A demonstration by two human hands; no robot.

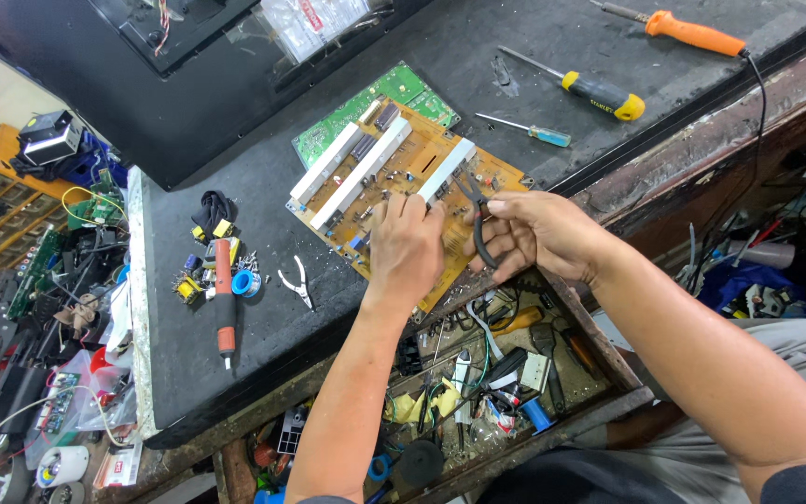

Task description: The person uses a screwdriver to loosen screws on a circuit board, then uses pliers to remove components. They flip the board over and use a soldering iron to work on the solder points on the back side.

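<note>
A brown circuit board [394, 173] with long white strips lies on the dark workbench [235, 355]. Resting on the board's near corner, my left hand [406, 247] has its fingers pressed down on it. My right hand [534, 233] grips small black-handled pliers [478, 210] whose jaws touch the board near its right edge. A green circuit board [403, 89] lies partly under the brown one.
A red soldering iron [225, 299], a solder spool [246, 283], small side cutters [298, 283] and loose parts lie at the left. Three screwdrivers [599, 93] lie at the back right. An open drawer [506, 373] of tools sits under my arms. Cluttered shelves [39, 280] stand at the far left.
</note>
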